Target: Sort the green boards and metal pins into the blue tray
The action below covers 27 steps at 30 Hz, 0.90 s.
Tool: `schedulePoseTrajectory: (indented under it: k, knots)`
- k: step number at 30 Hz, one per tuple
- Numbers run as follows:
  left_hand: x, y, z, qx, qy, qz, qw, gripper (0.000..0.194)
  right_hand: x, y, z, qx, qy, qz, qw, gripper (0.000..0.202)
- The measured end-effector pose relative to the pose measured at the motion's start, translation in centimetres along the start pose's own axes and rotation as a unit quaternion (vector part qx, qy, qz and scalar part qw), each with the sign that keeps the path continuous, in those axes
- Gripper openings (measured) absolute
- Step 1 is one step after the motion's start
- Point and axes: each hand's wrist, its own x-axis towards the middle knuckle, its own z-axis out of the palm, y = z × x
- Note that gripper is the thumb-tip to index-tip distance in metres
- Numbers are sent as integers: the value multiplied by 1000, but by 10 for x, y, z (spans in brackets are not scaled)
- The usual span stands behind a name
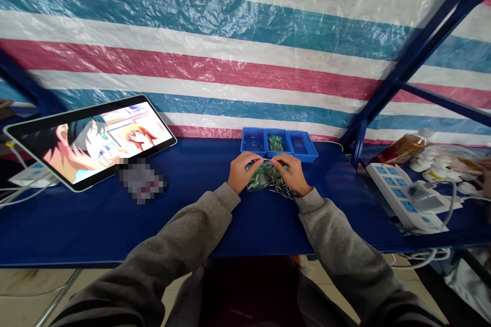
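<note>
My left hand and my right hand meet over the blue table, fingertips pinched. A thin, pale, pin-like piece spans the gap between them, and both hands grip it. Its exact kind is too small to make out. Beneath the hands lies a heap of small green pieces, partly covered by my fingers. Dark slender metal pins are piled beside it, close to my right hand. Just beyond my fingertips stand three joined blue bins; the middle bin holds more green pieces.
The left bin and right bin hold a few small pieces. A tablet playing a cartoon leans at the left, near a blurred-out object. Power strips, cables and a bottle sit right, past a blue metal frame.
</note>
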Motion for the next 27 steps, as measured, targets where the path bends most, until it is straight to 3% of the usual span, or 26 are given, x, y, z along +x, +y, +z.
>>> schedulePoseTrajectory:
  k: [7, 13, 27]
  knots:
    - [1, 0, -1, -10, 5, -27, 1000, 24, 34, -3, -9, 38, -96, 62, 993, 28]
    - [1, 2, -2, -12, 1, -41, 999, 28, 26, -5, -4, 98, -23, 88, 991, 27]
    - [-1, 1, 1, -49, -14, -67, 996, 21, 9, -7, 0, 30, -5, 65, 997, 38]
